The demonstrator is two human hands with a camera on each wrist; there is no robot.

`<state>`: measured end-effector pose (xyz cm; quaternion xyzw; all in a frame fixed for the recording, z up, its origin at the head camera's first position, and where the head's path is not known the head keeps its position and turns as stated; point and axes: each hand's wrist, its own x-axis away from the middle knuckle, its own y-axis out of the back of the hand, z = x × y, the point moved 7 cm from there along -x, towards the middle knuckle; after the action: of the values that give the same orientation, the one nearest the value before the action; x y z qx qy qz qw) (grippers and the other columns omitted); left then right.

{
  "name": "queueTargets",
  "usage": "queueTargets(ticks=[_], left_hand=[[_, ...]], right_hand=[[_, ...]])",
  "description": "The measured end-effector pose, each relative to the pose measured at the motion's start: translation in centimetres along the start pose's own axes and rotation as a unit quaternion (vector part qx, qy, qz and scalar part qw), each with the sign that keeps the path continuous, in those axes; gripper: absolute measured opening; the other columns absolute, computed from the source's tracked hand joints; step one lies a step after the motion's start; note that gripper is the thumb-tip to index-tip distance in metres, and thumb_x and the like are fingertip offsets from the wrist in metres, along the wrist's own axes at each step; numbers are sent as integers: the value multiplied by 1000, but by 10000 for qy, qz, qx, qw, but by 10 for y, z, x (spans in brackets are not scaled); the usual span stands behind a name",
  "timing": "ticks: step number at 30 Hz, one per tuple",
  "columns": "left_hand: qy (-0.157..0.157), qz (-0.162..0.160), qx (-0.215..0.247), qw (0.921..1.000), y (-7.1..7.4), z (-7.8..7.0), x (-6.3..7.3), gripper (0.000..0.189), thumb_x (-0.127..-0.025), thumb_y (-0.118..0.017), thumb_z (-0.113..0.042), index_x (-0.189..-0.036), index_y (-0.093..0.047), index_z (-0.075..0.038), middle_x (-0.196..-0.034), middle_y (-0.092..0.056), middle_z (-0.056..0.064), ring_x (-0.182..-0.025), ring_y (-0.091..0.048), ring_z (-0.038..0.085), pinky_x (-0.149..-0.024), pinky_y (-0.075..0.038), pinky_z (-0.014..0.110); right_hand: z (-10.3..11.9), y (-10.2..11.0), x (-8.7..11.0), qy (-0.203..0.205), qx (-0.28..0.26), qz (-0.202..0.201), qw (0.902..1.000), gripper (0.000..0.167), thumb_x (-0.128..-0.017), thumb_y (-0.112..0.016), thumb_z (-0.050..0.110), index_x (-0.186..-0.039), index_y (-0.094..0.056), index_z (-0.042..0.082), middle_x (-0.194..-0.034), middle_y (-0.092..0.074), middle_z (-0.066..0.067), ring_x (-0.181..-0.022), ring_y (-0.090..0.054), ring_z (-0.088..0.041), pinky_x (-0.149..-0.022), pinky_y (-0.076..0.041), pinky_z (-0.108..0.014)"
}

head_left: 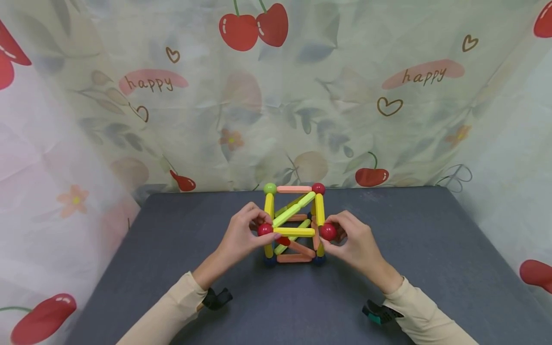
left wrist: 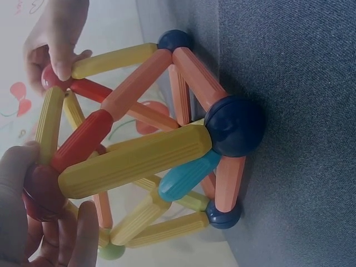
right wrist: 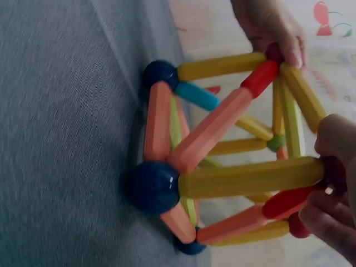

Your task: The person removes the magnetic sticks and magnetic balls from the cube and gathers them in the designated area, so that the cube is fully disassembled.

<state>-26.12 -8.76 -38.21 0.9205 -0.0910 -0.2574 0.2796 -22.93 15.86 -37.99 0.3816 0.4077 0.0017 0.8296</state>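
A cube-like frame of toy building sticks and balls stands on the table, dark blue balls (left wrist: 235,126) at its base. My left hand (head_left: 243,230) pinches the red ball (head_left: 265,230) at its upper near left corner. With thumb and fingers, my right hand (head_left: 355,239) grips another red ball (head_left: 328,232) at the upper near right corner. Between these balls lies a yellow stick (head_left: 295,232); whether its right end touches the ball I cannot tell. A red-and-salmon diagonal (right wrist: 222,119) crosses the near face. A short teal stick (left wrist: 189,177) juts from one blue ball.
The dark grey table (head_left: 181,225) extends around the frame. Behind it hangs a cherry-printed cloth (head_left: 276,120). At the back, a green ball (head_left: 270,188) and a red ball (head_left: 318,188) are joined by a salmon stick (head_left: 294,189). A thin looped cord (head_left: 459,177) is near the far right corner.
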Motion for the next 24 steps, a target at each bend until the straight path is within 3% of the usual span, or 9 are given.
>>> queueTargets(ticks=[6,12,14,20,24], left_hand=[[7,30,11,10000,0,0,0,29,-74,-89,-23,-90,-67,-13,-89,-53,0,-78,-58,10,-69,-58,23],[34,41,16,10000,0,0,0,29,-74,-88,-23,-90,-67,-13,-89,-53,0,-78,-59,11,-69,-59,25],[41,43,17,10000,0,0,0,29,-74,-88,-23,-90,-67,-13,-89,-53,0,-78,-59,11,-69,-59,24],[66,63,11,10000,0,0,-1,29,-74,-88,-23,-90,-66,-13,-89,-53,0,-78,-58,11,-69,-58,22],[84,62,3,9999,-1,1,-1,29,-74,-88,-23,-89,-66,-14,-89,-53,0,-77,-58,11,-69,-58,22]], right_hand=[[7,1,2,624,381,-76,9973,45,-65,-89,9,-103,-65,4,-94,-62,-6,-72,-61,-9,-63,-58,-23],[11,2,3,833,567,-210,9947,45,-67,-87,6,-105,-65,2,-100,-60,-9,-78,-64,-14,-68,-60,-29],[9,3,3,722,515,-279,9957,45,-67,-88,6,-106,-65,2,-101,-60,-9,-79,-64,-14,-69,-60,-27],[-3,5,6,-22,-123,-587,9982,48,-67,-90,3,-108,-65,3,-102,-60,-9,-80,-65,-14,-75,-52,-5],[-8,6,6,-377,-488,-716,9955,49,-66,-90,1,-109,-66,4,-101,-60,-9,-77,-64,-11,-72,-52,-4]])
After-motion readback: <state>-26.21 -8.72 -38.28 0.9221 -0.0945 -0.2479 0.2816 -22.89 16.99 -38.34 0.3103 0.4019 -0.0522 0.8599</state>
